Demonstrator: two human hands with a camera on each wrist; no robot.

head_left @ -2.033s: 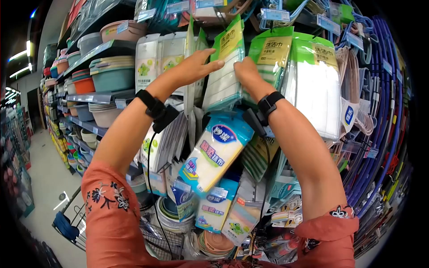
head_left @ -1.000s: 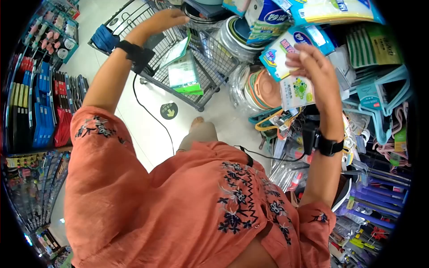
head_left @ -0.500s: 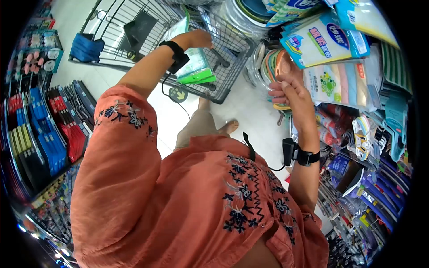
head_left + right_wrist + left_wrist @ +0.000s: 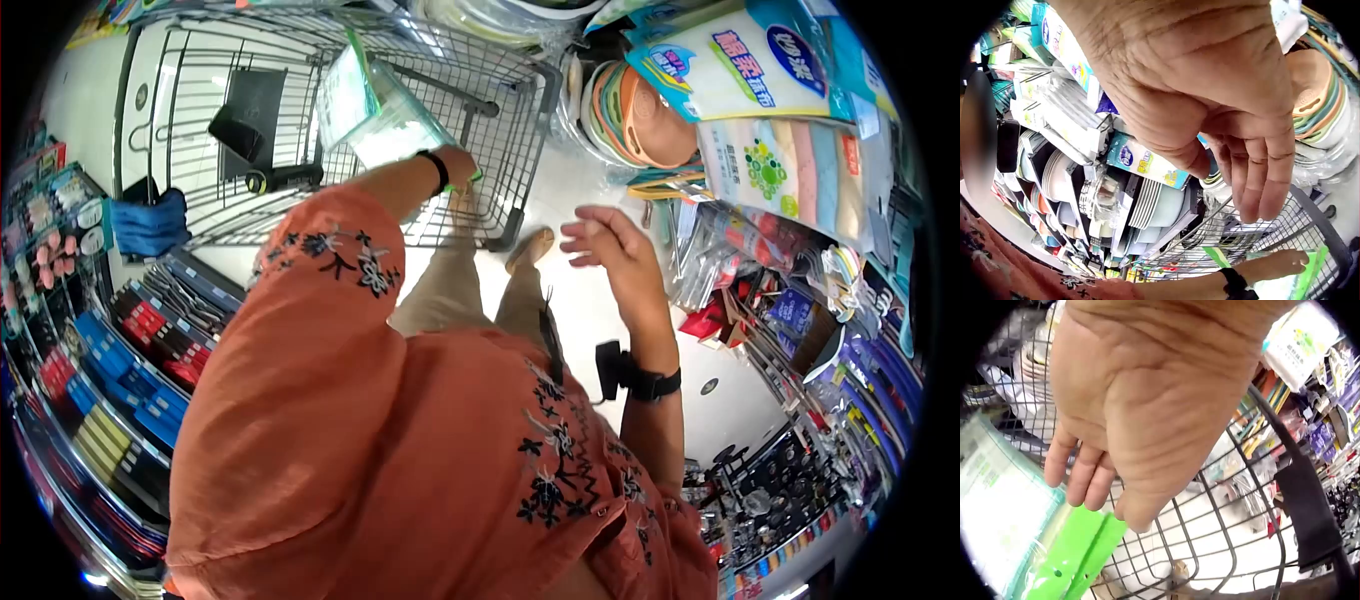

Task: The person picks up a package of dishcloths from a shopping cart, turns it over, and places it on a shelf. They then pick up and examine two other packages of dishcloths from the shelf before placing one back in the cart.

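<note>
My left hand [image 4: 458, 168] reaches over the shopping cart [image 4: 512, 230] beside packs of cleaning cloths [image 4: 398, 115]. In the left wrist view its loosely bent fingers hang over the green header [image 4: 1079, 550] of one pack, with nothing pinched between thumb and fingers. Another clear pack [image 4: 342, 100] leans inside the cart. My right hand [image 4: 618, 250] hovers between the cart and the shelf display, fingers relaxed and holding nothing. Nearest it in the head view are stacked round plastic items [image 4: 655, 125] and a hanging pack of coloured cloths [image 4: 790, 175].
A blue cloth bundle [image 4: 148, 222] hangs on the cart's left end. Blue and white cloth packs [image 4: 745, 60] jut from the shelf at upper right. Folders [image 4: 130, 370] fill a rack at left. My feet [image 4: 530, 250] are close to the cart.
Both hands have left the hanging packs on the shelf, which the right hand gripped earlier. My view has turned down. The left hand has come over the cart; the right has drawn back from the shelf.
</note>
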